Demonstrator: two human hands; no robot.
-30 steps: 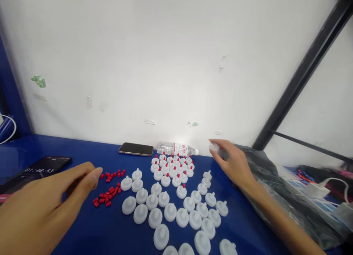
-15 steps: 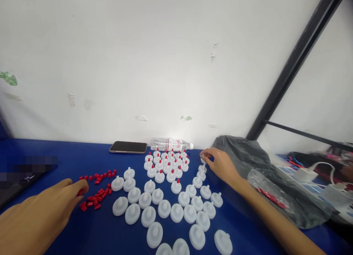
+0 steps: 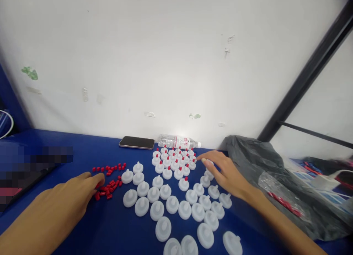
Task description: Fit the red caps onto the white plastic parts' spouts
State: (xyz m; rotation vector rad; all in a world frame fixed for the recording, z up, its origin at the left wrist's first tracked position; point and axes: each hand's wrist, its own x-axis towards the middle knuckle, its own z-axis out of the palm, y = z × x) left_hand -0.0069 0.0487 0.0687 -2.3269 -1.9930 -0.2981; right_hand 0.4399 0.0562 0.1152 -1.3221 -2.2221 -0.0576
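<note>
You have bare bench [image 3: 96, 231] on the near side of the red caps [image 3: 111, 188], and an open strip between those caps and the phone [image 3: 136, 142]. White discs [image 3: 157, 211] obstruct the centre; a bottle [image 3: 179, 141] lies behind the red-tipped discs [image 3: 167, 173]. A grey bag [image 3: 248, 152] limits your right hand [image 3: 224, 172] on its outer side.

Left hand [image 3: 70, 196] palm down, fingers curled, right arm [image 3: 275, 216] stretched forward, right hand [image 3: 228, 174] half-unfurled, thumb parted from index finger
</note>
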